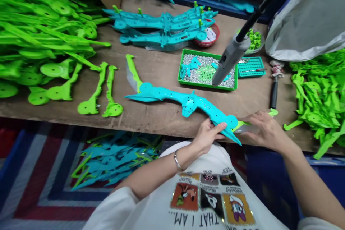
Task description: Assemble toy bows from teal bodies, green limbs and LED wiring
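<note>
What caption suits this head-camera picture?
Left hand grips a long turquoise plastic part at the workbench edge; right hand rests on a green piece.

Both arms are reaching forward from the bottom of the view, bare to the elbow. The left forearm (159, 172) is coming in from 7 o'clock and pointing toward 1 o'clock, its wrist bending slightly. The left hand (208, 134) is closing in a pinch, with the thumb stretching on top toward 3 o'clock and the fingers curling underneath. The right forearm (307, 176) is entering from 5 o'clock and angling toward 10 o'clock. The right hand (262, 129) is lying palm down at 3 o'clock of the left, its fingers extending loosely toward 9 o'clock. The two hands are sitting near each other, fingertips apart.
</note>
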Available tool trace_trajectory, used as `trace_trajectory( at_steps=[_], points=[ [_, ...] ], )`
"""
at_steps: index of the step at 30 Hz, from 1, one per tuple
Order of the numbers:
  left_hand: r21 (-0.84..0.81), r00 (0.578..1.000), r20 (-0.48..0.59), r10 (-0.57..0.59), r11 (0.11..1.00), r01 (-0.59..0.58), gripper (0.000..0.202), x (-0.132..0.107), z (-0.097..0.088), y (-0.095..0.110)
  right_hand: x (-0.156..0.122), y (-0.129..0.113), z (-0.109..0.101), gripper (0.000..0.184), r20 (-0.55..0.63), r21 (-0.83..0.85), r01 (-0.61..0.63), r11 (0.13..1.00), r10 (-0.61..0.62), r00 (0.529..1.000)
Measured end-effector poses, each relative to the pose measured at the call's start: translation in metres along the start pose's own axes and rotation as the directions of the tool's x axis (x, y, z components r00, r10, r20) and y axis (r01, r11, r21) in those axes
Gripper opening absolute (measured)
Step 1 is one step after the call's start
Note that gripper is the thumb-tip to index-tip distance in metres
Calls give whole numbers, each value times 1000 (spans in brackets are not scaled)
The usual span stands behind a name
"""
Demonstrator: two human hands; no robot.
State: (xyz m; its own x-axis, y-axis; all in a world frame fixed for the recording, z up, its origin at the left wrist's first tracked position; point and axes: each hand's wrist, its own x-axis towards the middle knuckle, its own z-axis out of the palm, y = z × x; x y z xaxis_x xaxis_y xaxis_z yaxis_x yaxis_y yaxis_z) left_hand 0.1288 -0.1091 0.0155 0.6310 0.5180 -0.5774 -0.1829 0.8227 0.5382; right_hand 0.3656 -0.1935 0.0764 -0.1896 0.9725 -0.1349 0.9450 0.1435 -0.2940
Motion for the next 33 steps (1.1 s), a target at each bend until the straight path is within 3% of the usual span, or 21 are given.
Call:
trace_trajectory(
  at_steps=[3, 7, 11, 12, 13, 14, 15, 17, 19, 20, 22, 24, 26, 33],
  points=[
    [1, 1000, -13, -16, 1000, 16, 54, 6, -1, -2, 3, 3, 9, 38, -40, -28, 2, 1000, -3, 999],
    [80, 996, 48, -74, 994, 70, 55, 3, -4, -2, 14, 22, 9, 26, -20, -38, 22, 999, -23, 1000],
    [404, 956, 176, -234, 903, 146, 53, -18, -20, 21, 27, 43, 5, 28, 17, 21, 30, 999, -30, 999],
    [514, 951, 207, -228, 853, 92, 50, -24, -27, 32, 29, 47, 4, 29, 19, 22, 20, 1000, -21, 1000],
    [608, 965, 220, -141, 794, -22, 47, -30, -35, 43, 31, 50, 3, 30, 22, 22, 7, 1000, -8, 1000],
    [702, 970, 243, 14, 688, -186, 43, -34, -43, 56, 33, 53, 1, 31, 24, 22, -8, 1000, 7, 1000],
    [787, 938, 280, 206, 510, -347, 39, -37, -52, 68, 35, 55, -1, 34, 30, 26, -20, 999, 20, 999],
    [858, 768, 420, 483, 64, -509, 39, -38, -70, 89, 42, 57, -9, 41, 33, 61, -31, 998, 29, 999],
    [858, 647, 509, 568, -272, -436, 54, -32, -85, 103, 55, 58, -20, 44, -6, 110, -38, 993, 39, 999],
    [850, 622, 526, 580, -376, -368, 64, -27, -91, 106, 65, 58, -27, 42, -59, 121, -51, 991, 58, 997],
    [834, 614, 529, 586, -493, -248, 79, -17, -99, 106, 93, 59, -40, 31, -219, 114, -97, 989, 120, 968],
    [816, 616, 532, 581, -545, -191, 84, -8, -101, 102, 130, 62, -51, 25, -372, 101, -150, 984, 177, 911],
    [805, 617, 539, 573, -566, -177, 82, -2, -101, 99, 174, 66, -59, 26, -433, 116, -192, 974, 224, 873],
    [813, 605, 535, 590, -553, -180, 77, 2, -103, 96, 326, 67, -67, 34, -335, 82, -339, 937, 346, 876]
  ],
)
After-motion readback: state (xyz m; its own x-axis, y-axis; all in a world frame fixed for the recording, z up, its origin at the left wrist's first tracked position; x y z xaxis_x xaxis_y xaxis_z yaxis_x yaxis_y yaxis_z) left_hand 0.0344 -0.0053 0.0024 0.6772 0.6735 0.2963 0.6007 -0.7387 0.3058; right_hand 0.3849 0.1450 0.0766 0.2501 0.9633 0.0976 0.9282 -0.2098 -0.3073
